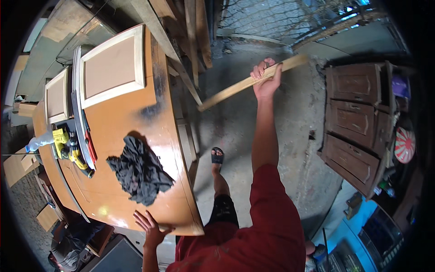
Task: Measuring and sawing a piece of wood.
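My right hand (267, 80) is stretched far out ahead, its fingers wrapped round a narrow wooden strip (235, 89). The strip slants up to the right above the concrete floor, and its far right end is smeared by motion. My left hand (153, 231) lies at the near edge of the orange-brown table (158, 188), fingers spread and holding nothing. Just beyond it, a crumpled black cloth (138, 171) rests on the tabletop.
Two framed panels (113, 68) lie on the table's far part. Yellow power drills (68, 147), a red-handled tool (90, 144) and a plastic bottle (41, 141) sit along its left side. Wooden boards (190, 41) lean ahead. A dark brown cabinet (355, 120) stands right.
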Available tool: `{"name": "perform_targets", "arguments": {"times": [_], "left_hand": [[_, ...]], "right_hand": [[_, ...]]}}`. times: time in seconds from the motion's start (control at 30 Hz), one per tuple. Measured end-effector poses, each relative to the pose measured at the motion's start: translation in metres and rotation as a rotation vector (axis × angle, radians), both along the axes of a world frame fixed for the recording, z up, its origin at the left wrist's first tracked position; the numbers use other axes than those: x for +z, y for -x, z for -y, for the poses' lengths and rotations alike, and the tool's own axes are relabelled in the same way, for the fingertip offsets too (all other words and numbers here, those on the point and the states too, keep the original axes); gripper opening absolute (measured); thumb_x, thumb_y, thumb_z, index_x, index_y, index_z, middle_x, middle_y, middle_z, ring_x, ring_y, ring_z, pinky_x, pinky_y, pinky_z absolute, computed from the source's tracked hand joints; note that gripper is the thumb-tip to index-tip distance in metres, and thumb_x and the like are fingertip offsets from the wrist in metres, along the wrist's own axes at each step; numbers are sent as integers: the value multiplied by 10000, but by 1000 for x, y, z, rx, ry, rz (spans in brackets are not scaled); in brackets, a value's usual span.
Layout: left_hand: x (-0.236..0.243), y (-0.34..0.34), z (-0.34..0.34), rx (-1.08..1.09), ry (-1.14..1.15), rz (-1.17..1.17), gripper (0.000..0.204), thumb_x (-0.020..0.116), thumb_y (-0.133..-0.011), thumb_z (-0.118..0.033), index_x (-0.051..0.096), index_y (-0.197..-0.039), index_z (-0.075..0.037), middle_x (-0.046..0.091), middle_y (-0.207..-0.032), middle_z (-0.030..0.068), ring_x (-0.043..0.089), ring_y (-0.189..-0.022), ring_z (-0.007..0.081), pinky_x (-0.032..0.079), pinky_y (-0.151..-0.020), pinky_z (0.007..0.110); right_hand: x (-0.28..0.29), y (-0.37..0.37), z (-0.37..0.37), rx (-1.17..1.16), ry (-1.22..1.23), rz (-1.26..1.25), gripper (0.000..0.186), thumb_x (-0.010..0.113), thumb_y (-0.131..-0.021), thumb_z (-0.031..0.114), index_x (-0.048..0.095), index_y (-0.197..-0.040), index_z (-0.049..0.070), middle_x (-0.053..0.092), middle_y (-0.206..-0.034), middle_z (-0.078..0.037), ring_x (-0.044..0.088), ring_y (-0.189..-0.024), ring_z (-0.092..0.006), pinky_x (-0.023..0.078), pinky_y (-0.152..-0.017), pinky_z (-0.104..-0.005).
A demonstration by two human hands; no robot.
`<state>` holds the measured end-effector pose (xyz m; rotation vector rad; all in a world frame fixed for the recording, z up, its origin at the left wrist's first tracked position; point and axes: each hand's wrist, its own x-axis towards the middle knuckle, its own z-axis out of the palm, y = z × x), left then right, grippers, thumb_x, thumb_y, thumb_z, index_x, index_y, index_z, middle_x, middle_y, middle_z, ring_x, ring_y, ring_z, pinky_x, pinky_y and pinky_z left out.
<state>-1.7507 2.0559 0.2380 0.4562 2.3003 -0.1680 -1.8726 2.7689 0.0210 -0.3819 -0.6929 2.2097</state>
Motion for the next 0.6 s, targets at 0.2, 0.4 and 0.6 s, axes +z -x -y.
{"name": "perform_targets", "arguments": {"times": [0.2,0.4,0.6], "left_hand": [[-17,4,-10,8,-75,-57,1601,884,-647,-752,-40,-1688,38,-147,-1659,486,-135,-1531,697,46,-1147,854],[-31,5,-20,4,-151,-160,1595,884,-629,-766,-58,-1723,-87,-182,-1691,420,-149,-1538,682,66,-1135,872],[-1,12,-39,131,-171,-25,1534,913,-686,-666,-104,-1726,-178,-249,-1706,361,-235,-1546,630,-26,-1127,872]], "right_hand": [[129,-66,-28,365,118,-225,860,305,-1042,797,614,-1428,94,571,-941,-93,561,-891,-281,486,-830,-478],[239,-119,-31,383,131,-294,931,364,-998,825,456,-1615,135,537,-1534,-254,372,-1510,-521,154,-1235,-809],[328,-164,22,281,-15,-474,886,445,-976,824,483,-1609,205,525,-1576,-203,347,-1541,-489,154,-1246,-785]]}}
